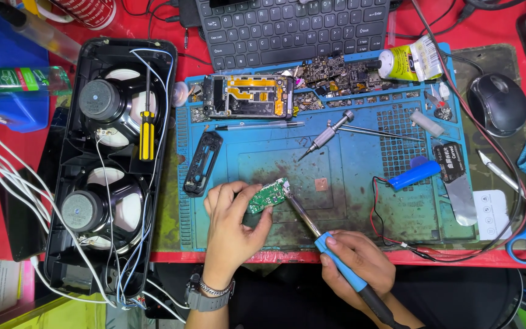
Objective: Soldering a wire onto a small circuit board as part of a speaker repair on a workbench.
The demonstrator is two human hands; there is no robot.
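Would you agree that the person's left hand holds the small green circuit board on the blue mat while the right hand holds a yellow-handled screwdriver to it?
Not quite. The head view shows the right hand holding a blue-handled soldering iron, tip at the green circuit board in the left hand over the blue mat. The yellow-handled screwdriver lies untouched in the opened speaker case.

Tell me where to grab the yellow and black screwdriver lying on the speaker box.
Grip the yellow-and-black handle of the screwdriver, coming from above with fingers on its left and right sides. It lies lengthwise across the open speaker box, handle nearest the person, thin shaft running away among loose wires.
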